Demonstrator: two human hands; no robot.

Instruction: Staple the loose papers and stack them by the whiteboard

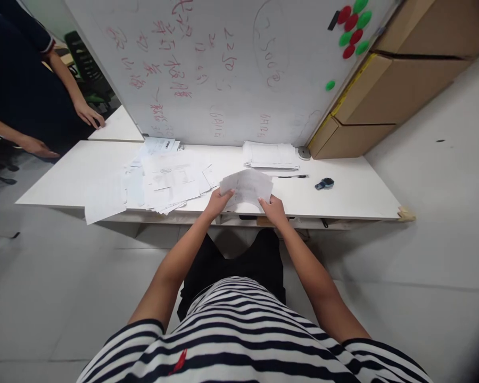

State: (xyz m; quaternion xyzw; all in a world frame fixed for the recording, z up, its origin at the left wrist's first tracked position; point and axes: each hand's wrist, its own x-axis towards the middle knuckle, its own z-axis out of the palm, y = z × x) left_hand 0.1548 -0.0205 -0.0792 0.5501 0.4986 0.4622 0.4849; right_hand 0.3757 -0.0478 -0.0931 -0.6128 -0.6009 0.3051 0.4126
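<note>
held papers [246, 183] with illegibly small print, co-worker [19, 74] cut off, top box [431, 26] cropped

Left hand [219, 203]: pinching, thumb on top, other fingers mostly hidden beneath
Right hand [275, 210]: matching pinch, apart from the left
Arms [182, 249]: bare, stretched forward, slanting inward

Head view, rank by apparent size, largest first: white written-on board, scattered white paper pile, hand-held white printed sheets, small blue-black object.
1. White written-on board
2. Scattered white paper pile
3. Hand-held white printed sheets
4. Small blue-black object
</note>
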